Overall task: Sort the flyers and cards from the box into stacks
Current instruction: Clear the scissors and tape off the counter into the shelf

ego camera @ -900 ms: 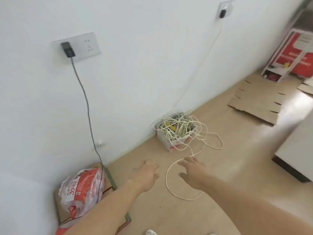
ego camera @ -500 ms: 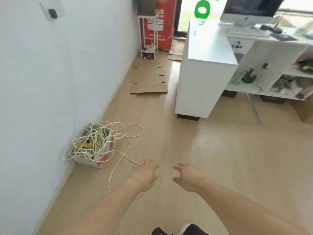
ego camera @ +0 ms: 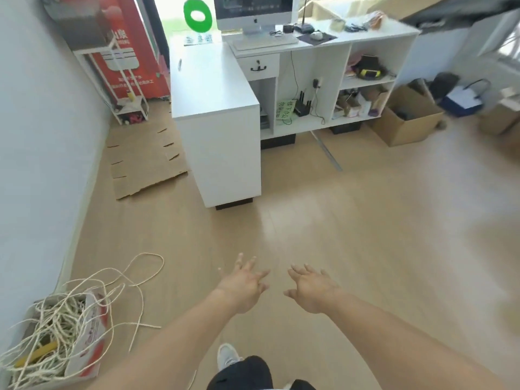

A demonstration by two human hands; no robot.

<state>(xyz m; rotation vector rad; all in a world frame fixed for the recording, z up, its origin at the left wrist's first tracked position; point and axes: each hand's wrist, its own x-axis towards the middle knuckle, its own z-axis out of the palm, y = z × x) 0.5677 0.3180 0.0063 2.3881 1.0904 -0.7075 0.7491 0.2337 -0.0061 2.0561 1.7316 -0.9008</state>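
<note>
Head view: left hand [ego camera: 244, 288] and right hand [ego camera: 312, 291] spread, holding nothing; loose cord [ego camera: 123, 280] by that foot could trip.

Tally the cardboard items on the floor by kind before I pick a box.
Open brown cardboard boxes: 1
Flattened cardboard sheets: 1
White-and-red boxes full of cord: 1
Total: 3
More brown shapes at the right edge are too blurred to count.

The one head-worn camera looks forward and down from standing height over the floor [ego camera: 323, 220].
</note>
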